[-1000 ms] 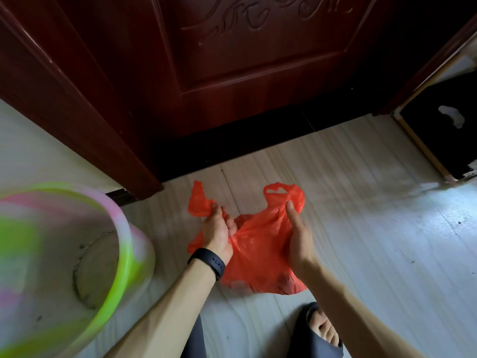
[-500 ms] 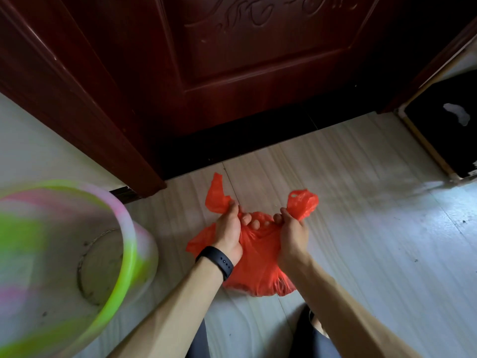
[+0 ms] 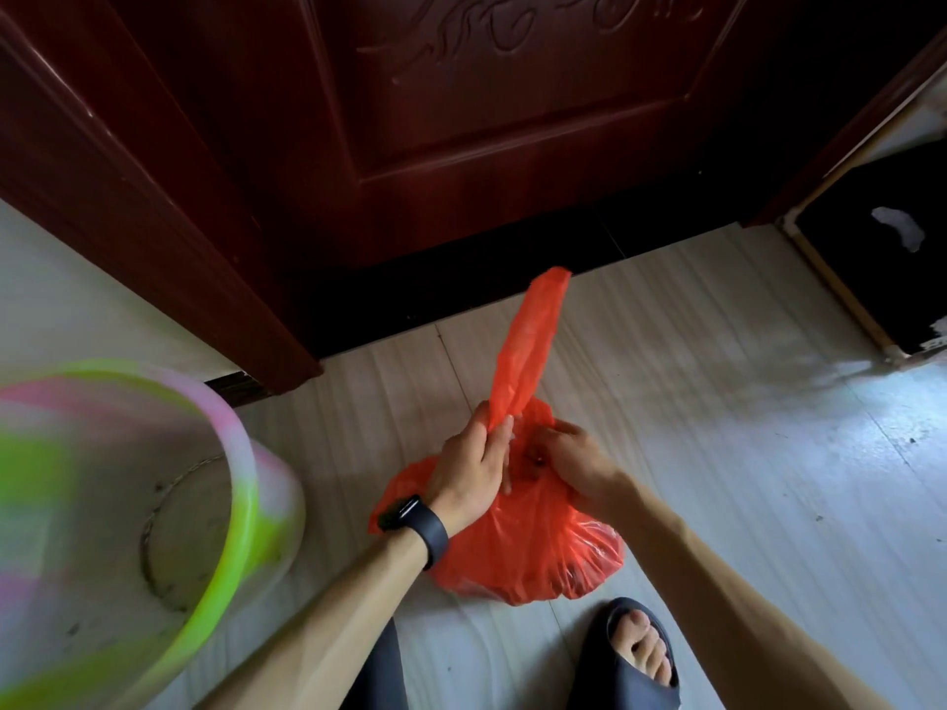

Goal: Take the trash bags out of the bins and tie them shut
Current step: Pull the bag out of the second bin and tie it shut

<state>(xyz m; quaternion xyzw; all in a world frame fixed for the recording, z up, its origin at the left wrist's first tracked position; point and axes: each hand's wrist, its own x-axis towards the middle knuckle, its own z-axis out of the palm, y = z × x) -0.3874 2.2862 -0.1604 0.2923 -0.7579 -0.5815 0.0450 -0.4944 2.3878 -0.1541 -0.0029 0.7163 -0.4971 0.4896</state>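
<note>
Pinched the base of one handle strip (image 3: pixel 530 345) with the left hand (image 3: pixel 469 466), thumb against fingers, and there it was, stretched taut and slanting up toward the dark red door (image 3: pixel 461 146). Curled the right hand (image 3: pixel 579 461) into the gathered neck just beside it, fingertips sunk in the plastic. Had the orange-red trash bag (image 3: pixel 528 550) down on the pale plank floor (image 3: pixel 717 402), plump under both hands. Spotted the green-and-pink bin (image 3: pixel 241 453) off left, near the bag but apart. Wore a dark wristband (image 3: pixel 420 525) and a dark slipper (image 3: pixel 630 658).
</note>
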